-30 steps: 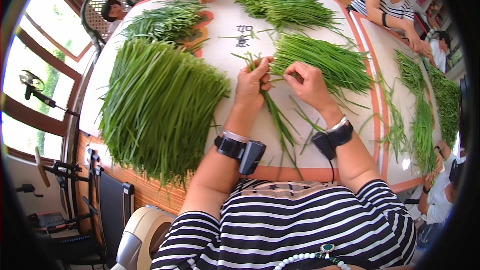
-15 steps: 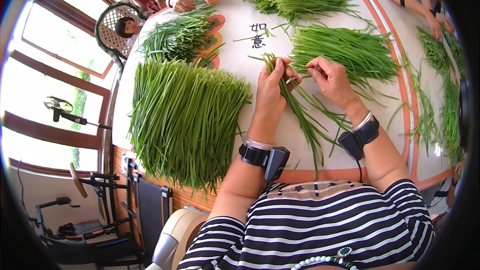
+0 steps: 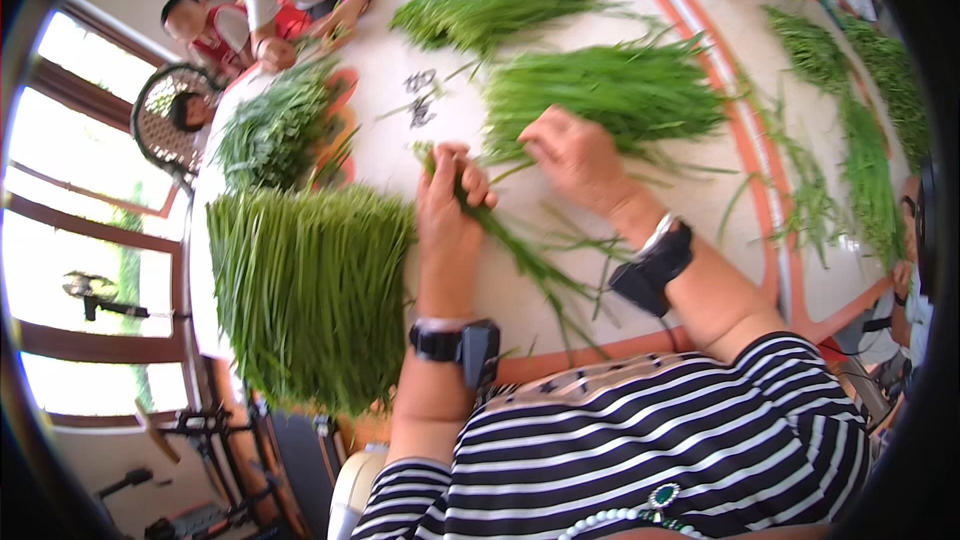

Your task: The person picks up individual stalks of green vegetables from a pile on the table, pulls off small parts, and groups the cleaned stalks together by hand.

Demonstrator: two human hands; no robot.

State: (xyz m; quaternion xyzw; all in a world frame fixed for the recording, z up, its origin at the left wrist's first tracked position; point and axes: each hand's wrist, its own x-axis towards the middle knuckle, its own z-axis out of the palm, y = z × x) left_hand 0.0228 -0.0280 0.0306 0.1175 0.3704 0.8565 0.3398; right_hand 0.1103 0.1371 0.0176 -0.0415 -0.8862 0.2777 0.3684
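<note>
My left hand [image 3: 452, 205] is closed around a small bunch of garlic chives [image 3: 525, 265]. The cut ends poke out above its fingers, and the green leaves trail down to the right over the table. Just right of it, my right hand [image 3: 580, 155] has its fingers pinched together at the near left edge of a loose pile of chives [image 3: 610, 90]. Whatever lies between those fingertips is too small and blurred to make out. Left of my left hand stands a big, dense, evenly lined-up stack of chives [image 3: 310, 290].
A white table [image 3: 390, 155] with an orange border carries more chive piles [image 3: 500, 0] at the back and a bundle [image 3: 275, 125] at far left. Another person's hands [image 3: 300, 45] work there. A second table [image 3: 725, 15] on the right holds loose chives [image 3: 870, 170].
The view has shifted, so the table's contents appear farther left. My right hand is slightly farther from my left. The chives in my left hand hang closer together.
</note>
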